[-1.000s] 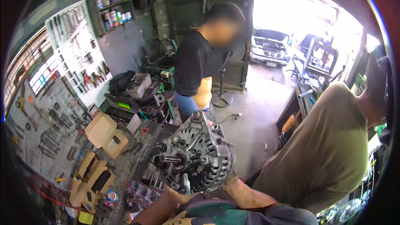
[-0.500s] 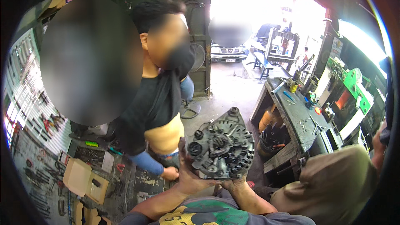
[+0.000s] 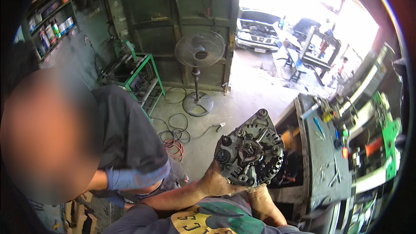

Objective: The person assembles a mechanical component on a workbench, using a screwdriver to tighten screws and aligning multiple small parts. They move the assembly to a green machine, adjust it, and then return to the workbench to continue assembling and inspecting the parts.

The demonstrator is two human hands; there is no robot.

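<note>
Held up in front of my body is a dark grey, greasy alternator [image 3: 251,154], its slotted end with several bolts and terminals facing up. My left hand [image 3: 214,182] grips it from the left and underneath, fingers closed round the lower left of the housing. Under its lower right edge my right hand [image 3: 258,189] supports it, with most of the fingers hidden behind the part. Nothing else is in either hand.
Close on my left stands a person in a dark shirt [image 3: 125,125] with blue sleeves. A cluttered workbench [image 3: 327,164] is at the right. Farther off are a pedestal fan [image 3: 197,78], a green metal stand [image 3: 151,67] and coiled cables [image 3: 173,136] on the floor.
My view has turned, and the alternator sits farther right in the picture, still in both hands. The dark-shirted person now appears farther left. Brown clothing at the lower right has left the view.
</note>
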